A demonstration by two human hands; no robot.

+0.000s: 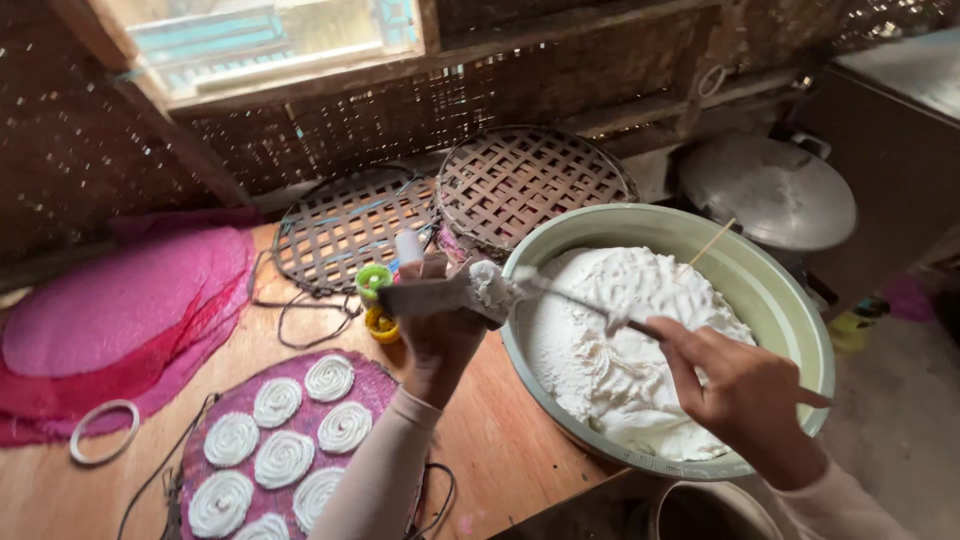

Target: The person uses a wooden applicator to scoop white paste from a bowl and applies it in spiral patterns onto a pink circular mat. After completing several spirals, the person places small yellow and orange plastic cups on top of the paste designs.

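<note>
My left hand [440,335] grips a dough-smeared press tube [440,293], held level above the table edge next to a big pale green bowl [780,300]. The bowl holds white dough [620,350]. My right hand [740,385] is over the bowl and holds a thin flat spatula [580,300] whose tip carries dough to the tube's open end [490,283]. A thin wooden stick [708,243] leans inside the bowl's far side.
Several white dough spirals [285,455] lie on a round pink mesh mat [375,380] on the wooden table [500,440]. More pink mats [120,310] are stacked left, with a white ring [103,432]. Two woven bamboo trays [530,185] lean at the back. A metal pot lid [770,190] sits right.
</note>
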